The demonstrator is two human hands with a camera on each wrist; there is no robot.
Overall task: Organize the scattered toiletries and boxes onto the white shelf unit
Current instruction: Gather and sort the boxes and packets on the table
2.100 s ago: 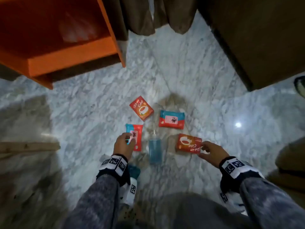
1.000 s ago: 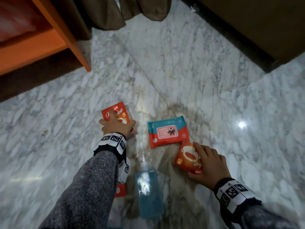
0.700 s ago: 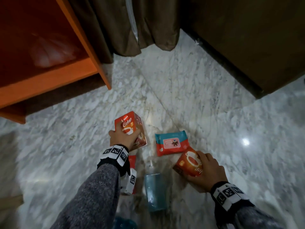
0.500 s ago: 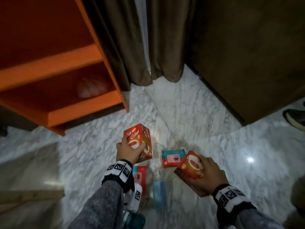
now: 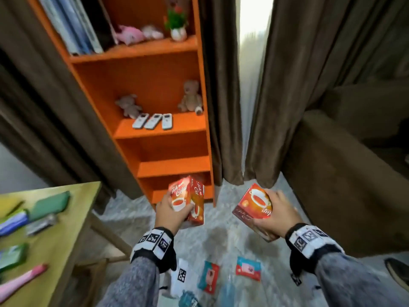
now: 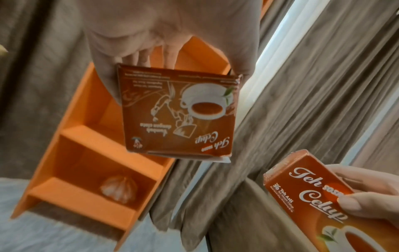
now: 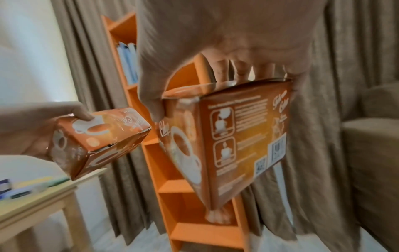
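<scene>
The shelf unit stands against the brown curtains, orange in every view, with its top cut off by the frame edge and part of its bottom compartment hidden behind the box in the left hand. In the left wrist view a pale rounded thing sits in that lowest compartment, too blurred to name. Higher shelves carry books, soft toys and three white remotes. A yellow-topped table at the left is smeared by blur, so the things on it cannot be told apart.

The left tea box is upright, its long axis near vertical and its "Teh Celup" front turned to the head camera. The left hand grips it from the left side, thumb on the front face and fingers curled behind. The right tea box is tilted, its cup picture up and its print upside down to the wearer. The right hand clasps it from the right, fingers wrapped over the far face, thumb on the near end. Both boxes are held in the air in front of the unit's lowest shelves, well apart from each other.

On the marble floor near the wearer lie two red-and-teal wipe packs, flat. A blue object beside them is too blurred to identify.
</scene>
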